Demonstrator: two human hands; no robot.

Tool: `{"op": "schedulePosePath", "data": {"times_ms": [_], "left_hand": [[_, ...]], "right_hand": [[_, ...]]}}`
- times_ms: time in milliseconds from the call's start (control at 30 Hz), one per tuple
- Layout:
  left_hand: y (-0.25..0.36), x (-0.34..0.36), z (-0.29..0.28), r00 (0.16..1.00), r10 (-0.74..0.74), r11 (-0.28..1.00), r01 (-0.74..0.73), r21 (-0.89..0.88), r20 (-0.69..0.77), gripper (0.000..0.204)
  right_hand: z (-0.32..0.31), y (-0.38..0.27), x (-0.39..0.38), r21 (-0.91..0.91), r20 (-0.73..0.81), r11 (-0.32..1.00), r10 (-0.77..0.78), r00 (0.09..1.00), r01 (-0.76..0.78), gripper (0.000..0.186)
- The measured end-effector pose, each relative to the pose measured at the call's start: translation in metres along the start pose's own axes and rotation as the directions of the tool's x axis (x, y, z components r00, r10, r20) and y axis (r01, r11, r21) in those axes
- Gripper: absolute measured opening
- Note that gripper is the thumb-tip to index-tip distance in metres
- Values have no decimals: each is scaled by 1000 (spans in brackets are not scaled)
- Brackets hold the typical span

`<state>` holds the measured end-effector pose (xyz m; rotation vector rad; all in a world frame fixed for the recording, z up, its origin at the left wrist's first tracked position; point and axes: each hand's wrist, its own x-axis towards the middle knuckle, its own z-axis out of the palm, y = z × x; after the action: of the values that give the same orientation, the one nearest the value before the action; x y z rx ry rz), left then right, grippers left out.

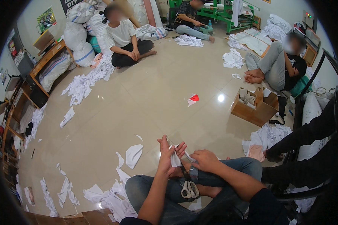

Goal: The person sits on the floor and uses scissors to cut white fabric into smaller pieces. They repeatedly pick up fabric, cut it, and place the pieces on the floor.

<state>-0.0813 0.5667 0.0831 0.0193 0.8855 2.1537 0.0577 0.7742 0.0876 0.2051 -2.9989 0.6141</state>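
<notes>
I sit cross-legged, both hands raised above my lap. A small piece of white fabric (pixel 175 159) lies across my left hand (pixel 169 155), held under the thumb while the other fingers stretch out. To its right my right hand (pixel 205 160) has its fingers bent and pinches a narrow white strip (pixel 190 156); whether the strip joins the piece in the left hand I cannot tell. Below the hands, scissors (pixel 189 189) with cloth-wrapped handles rest by my legs, their dark blade pointing up toward the left hand.
White fabric scraps (pixel 114 200) pile up at my left knee, and one larger scrap (pixel 133 156) lies ahead of it. A cardboard box (pixel 253 108) stands ahead on the right, near another pile (pixel 270 137). Several people sit around; someone's dark-sleeved arm (pixel 308 138) reaches in close on my right.
</notes>
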Motion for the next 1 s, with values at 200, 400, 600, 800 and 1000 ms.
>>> {"op": "schedulePosePath", "data": {"times_ms": [200, 400, 600, 800, 1000], "left_hand": [[-40, 14, -36, 968, 231, 856, -155, 493, -97, 57], [-38, 2, -30, 991, 86, 223, -119, 968, 102, 41], [-36, 7, -19, 943, -316, 785, 200, 586, 103, 40], [-18, -2, -9, 821, -525, 823, 422, 381, 224, 31], [-16, -14, 9, 894, -401, 844, 276, 460, 198, 38]], "right_hand": [[-3, -8, 2, 95, 147, 995, -3, 989, -12, 39], [-11, -2, -2, 236, -28, 972, 1, 1000, 5, 30], [-26, -14, 3, 518, -302, 855, 156, 940, 24, 23], [-29, -20, 0, 673, -255, 739, 249, 934, -13, 22], [1, 8, 2, 989, 139, -4, 387, 911, -149, 30]]}}
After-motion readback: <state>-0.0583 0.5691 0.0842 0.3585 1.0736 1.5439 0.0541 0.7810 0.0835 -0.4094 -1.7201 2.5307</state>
